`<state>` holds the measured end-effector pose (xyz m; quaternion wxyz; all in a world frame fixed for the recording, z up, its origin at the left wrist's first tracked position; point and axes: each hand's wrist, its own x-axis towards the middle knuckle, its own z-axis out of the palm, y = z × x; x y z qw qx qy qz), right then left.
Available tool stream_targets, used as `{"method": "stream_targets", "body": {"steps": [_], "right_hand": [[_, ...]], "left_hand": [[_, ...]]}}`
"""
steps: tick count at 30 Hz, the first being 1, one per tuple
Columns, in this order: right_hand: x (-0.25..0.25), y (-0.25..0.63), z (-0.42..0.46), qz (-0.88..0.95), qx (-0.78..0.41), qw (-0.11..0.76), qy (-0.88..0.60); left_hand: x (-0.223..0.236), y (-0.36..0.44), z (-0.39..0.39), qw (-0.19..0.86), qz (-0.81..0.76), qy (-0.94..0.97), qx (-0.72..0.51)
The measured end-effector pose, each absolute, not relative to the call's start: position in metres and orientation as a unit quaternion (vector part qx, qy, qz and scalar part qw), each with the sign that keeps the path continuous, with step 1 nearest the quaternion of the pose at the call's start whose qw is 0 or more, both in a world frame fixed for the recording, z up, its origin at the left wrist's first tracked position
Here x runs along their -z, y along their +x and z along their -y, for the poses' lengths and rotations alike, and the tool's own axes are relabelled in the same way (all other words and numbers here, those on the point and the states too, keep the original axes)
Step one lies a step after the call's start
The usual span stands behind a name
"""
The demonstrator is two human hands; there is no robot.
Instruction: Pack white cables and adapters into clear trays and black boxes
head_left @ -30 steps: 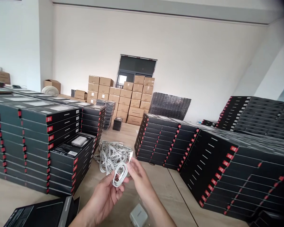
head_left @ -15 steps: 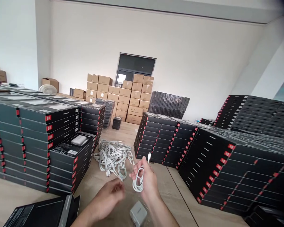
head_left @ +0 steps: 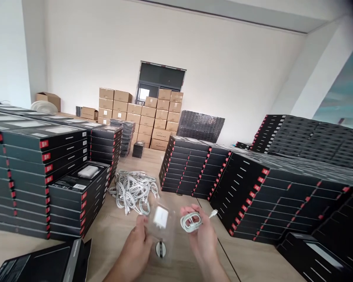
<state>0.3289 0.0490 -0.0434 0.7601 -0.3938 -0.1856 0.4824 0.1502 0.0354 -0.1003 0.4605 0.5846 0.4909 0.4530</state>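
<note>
Left hand (head_left: 138, 244): lower centre of frame, pinching clear bag (head_left: 161, 231) with white charger (head_left: 160, 216) inside. Right hand (head_left: 201, 235): just right of it, closed round coiled white cable (head_left: 190, 221). Loose cable pile (head_left: 133, 190) behind on tabletop (head_left: 111, 239). Black box stacks (head_left: 47, 172) left and right.

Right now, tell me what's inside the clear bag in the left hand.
The left hand holds a clear bag. Inside it sits a white charger, with a round dark sticker lower down. The fingers cover the bag's left edge, so anything there is hidden.
</note>
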Motion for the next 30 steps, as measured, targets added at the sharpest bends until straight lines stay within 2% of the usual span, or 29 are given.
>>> {"method": "stream_targets", "body": {"steps": [3, 7, 13, 17, 22, 27, 30], "right_hand": [[0.051, 0.315, -0.044, 0.232, -0.459, 0.741, -0.432], [0.063, 0.292, -0.039, 0.401, -0.318, 0.694, -0.507], [0.085, 0.282, -0.038, 0.581, -0.196, 0.609, -0.503], [0.091, 0.283, -0.046, 0.624, -0.211, 0.565, -0.496], [0.092, 0.292, -0.051, 0.552, -0.333, 0.567, -0.513], [0.094, 0.282, -0.038, 0.568, -0.274, 0.573, -0.524], [0.092, 0.278, -0.036, 0.583, -0.321, 0.559, -0.495]], "left_hand": [[0.108, 0.164, -0.035, 0.546, -0.444, 0.468, -0.535], [0.106, 0.178, -0.029, 0.648, -0.362, 0.324, -0.587], [0.093, 0.171, -0.027, 0.706, -0.252, 0.231, -0.621], [0.091, 0.159, -0.033, 0.699, -0.259, 0.232, -0.625], [0.089, 0.159, -0.031, 0.723, -0.209, 0.249, -0.61], [0.087, 0.164, -0.026, 0.726, -0.206, 0.272, -0.597], [0.087, 0.157, -0.03, 0.706, -0.241, 0.265, -0.611]]}}
